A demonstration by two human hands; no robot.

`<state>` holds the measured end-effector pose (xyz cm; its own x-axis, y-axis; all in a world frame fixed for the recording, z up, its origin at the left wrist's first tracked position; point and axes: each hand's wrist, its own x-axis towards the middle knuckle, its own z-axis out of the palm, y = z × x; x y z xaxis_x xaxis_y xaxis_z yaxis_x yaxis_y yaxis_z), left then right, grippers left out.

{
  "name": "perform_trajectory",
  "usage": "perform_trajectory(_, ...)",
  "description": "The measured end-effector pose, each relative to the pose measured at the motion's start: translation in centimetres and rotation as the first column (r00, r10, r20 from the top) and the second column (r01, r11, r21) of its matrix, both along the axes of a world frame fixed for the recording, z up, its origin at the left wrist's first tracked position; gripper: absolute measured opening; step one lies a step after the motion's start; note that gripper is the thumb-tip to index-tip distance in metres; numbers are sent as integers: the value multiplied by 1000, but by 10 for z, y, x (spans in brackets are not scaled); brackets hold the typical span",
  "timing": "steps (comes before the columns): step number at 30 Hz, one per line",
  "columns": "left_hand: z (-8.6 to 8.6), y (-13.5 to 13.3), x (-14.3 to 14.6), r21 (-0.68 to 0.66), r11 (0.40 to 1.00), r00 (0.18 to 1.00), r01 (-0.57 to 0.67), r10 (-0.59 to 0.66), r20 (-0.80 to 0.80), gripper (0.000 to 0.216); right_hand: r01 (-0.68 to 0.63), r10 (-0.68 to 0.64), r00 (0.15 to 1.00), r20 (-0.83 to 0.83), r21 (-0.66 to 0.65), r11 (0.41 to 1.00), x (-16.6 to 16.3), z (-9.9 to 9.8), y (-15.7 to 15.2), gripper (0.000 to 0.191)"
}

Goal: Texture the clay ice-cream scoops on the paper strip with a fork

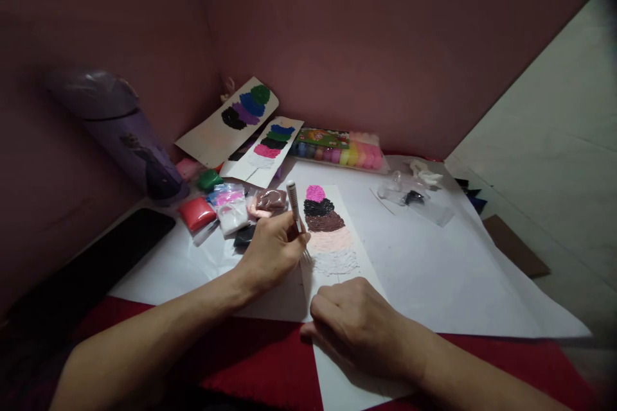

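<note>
Above the white sheet [434, 282], I have the left hand [270, 253] pinching a pen-like tool [292, 202] beside the patterned card [332, 241]; my right hand [359, 327] rests curled on it, grip unclear

From here, white pen [291, 196]: print too small to read, lower end unclear by left hand's [274, 247] thumb. Black packet [243, 237] partly behind that hand. Right hand's [357, 321] fingertips tucked out of sight, covering some paper strip [318, 282]. Both forearms [159, 340] cut off. Bottle [120, 135] blurry.
</note>
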<state>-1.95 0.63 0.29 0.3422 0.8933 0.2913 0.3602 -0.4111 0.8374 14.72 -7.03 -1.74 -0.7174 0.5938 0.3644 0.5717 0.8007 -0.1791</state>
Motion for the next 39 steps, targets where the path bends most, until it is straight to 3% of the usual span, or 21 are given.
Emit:
perform_trajectory(6, 2, 0, 0, 94, 995, 998, -38, 42, -38, 13, -2, 2, 1000, -9, 4, 1000, 0, 0, 0, 24)
perform_trajectory(13, -1, -2, 0, 29, 1000, 999, -4, 5, -54, 11, 3, -3, 1000, -4, 7, 1000, 0, -1, -1, 25)
perform_trajectory(31, -2, -2, 0, 54, 999, 1000, -1, 0, 15, 11, 6, -6, 1000, 1, 10, 1000, -1, 0, 0, 27)
perform_trajectory(39, -5, -1, 1, 47, 999, 999, 9, -7, -40, 11, 1, -1, 1000, 4, -10, 1000, 0, 0, -1, 27)
